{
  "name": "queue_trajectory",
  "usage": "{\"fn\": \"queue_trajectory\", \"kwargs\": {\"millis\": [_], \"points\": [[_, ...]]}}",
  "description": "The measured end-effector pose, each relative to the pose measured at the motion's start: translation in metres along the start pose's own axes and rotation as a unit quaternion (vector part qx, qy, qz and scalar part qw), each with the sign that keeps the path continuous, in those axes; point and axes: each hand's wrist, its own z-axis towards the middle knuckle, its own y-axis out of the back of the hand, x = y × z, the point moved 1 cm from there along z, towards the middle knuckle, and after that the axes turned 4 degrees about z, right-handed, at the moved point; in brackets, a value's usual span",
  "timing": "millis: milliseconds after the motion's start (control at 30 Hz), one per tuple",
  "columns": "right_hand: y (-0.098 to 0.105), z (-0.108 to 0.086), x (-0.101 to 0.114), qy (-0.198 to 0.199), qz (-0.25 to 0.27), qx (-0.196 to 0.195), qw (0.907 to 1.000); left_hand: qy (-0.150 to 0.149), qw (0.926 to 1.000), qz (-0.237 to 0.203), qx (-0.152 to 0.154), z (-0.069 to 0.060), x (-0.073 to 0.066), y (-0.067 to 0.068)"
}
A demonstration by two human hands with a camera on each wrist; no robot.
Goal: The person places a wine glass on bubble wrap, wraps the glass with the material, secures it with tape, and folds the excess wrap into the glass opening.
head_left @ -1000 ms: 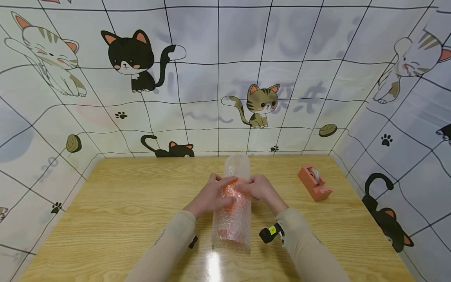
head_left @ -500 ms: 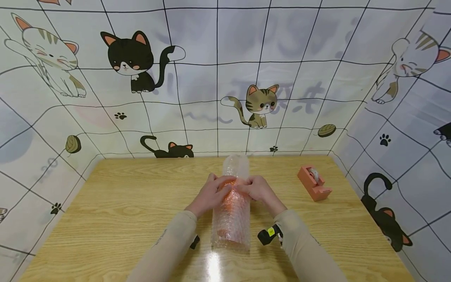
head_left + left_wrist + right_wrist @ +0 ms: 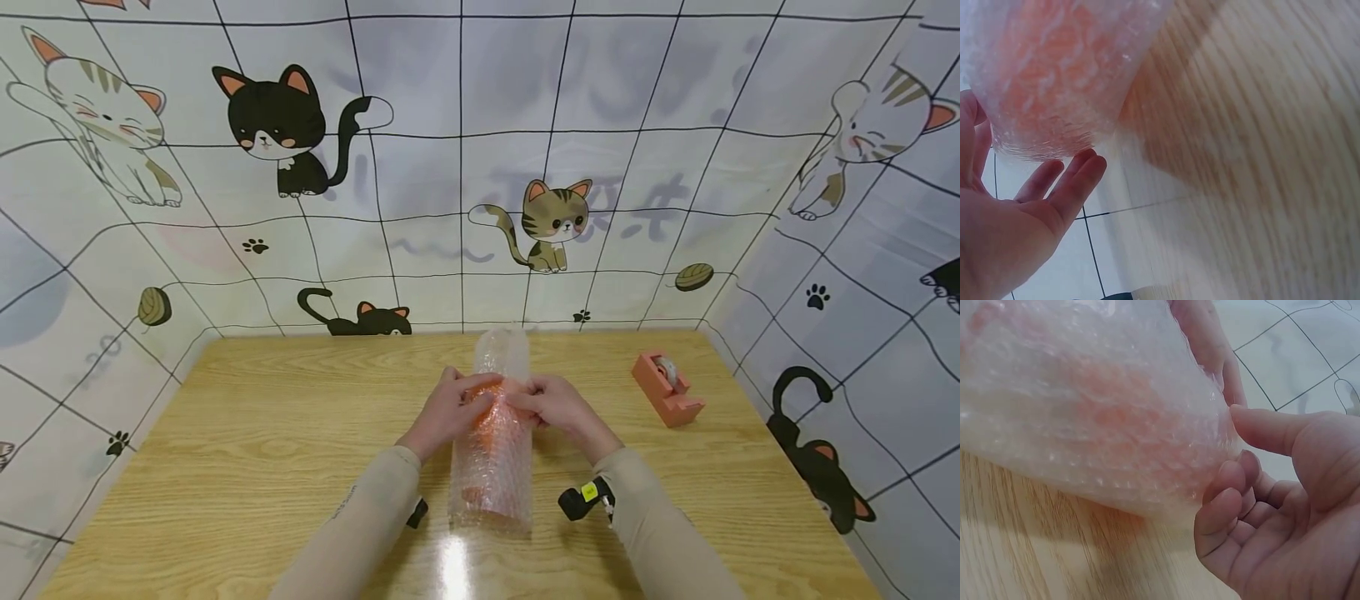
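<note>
A long bundle of clear bubble wrap [image 3: 491, 487], with something orange showing through it, lies lengthwise at the middle of the table. My left hand [image 3: 447, 414] holds its left side, thumb on top. From the right, my right hand [image 3: 561, 410] grips the wrap, its thumb close to the left one. In the left wrist view the fingers of the left hand [image 3: 1022, 231] curve around the edge of the wrap. The right wrist view has the right hand [image 3: 1297, 494] pinching the wrap's edge with curled fingers. What the orange thing is, the wrap hides.
A pink tape dispenser [image 3: 667, 392] with a roll of tape stands toward the right back of the wooden table [image 3: 300, 400]. Cloth walls [image 3: 420, 167] printed with cats and grid lines rise behind it and on both sides.
The left hand's thumb has moved up closer to the right one. My right hand and wrist have shifted slightly to the right. The bundle stays in place.
</note>
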Motion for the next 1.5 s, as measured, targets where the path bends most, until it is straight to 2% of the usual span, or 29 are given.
{"fn": "queue_trajectory", "kwargs": {"millis": [200, 433, 600, 700, 900, 1067, 1200, 1333, 1500], "points": [[0.003, 0.0, -0.003, -0.001, -0.003, 0.0, 1.0, 0.006, 1.0, -0.004, 0.001, 0.0, 0.0, 0.001], [0.004, -0.001, -0.007, -0.031, -0.022, -0.022, 0.999, 0.027, 0.9996, -0.01, -0.004, -0.002, 0.003, 0.002], [0.002, -0.002, -0.007, -0.047, -0.044, -0.003, 0.998, 0.018, 0.9996, -0.017, -0.017, -0.002, 0.007, 0.002], [0.002, -0.003, -0.007, -0.054, -0.031, 0.014, 0.998, 0.018, 0.9992, -0.025, -0.024, -0.002, 0.008, 0.002], [0.001, -0.002, -0.011, -0.049, 0.029, 0.05, 0.9971, 0.074, 0.9944, -0.072, -0.02, 0.001, 0.01, 0.001], [0.002, -0.002, -0.014, -0.038, 0.045, 0.064, 0.9962, 0.112, 0.9916, -0.064, -0.006, 0.0, 0.009, 0.002], [0.001, -0.002, -0.016, -0.034, 0.047, 0.056, 0.9968, 0.138, 0.9884, -0.062, 0.008, -0.001, 0.011, 0.002], [0.001, 0.0, -0.017, -0.036, 0.051, 0.039, 0.9973, 0.152, 0.9857, -0.069, 0.024, -0.001, 0.014, 0.004], [0.0, 0.0, -0.016, -0.014, 0.045, 0.029, 0.9985, 0.146, 0.9853, -0.082, 0.034, -0.001, 0.013, 0.007]]}}
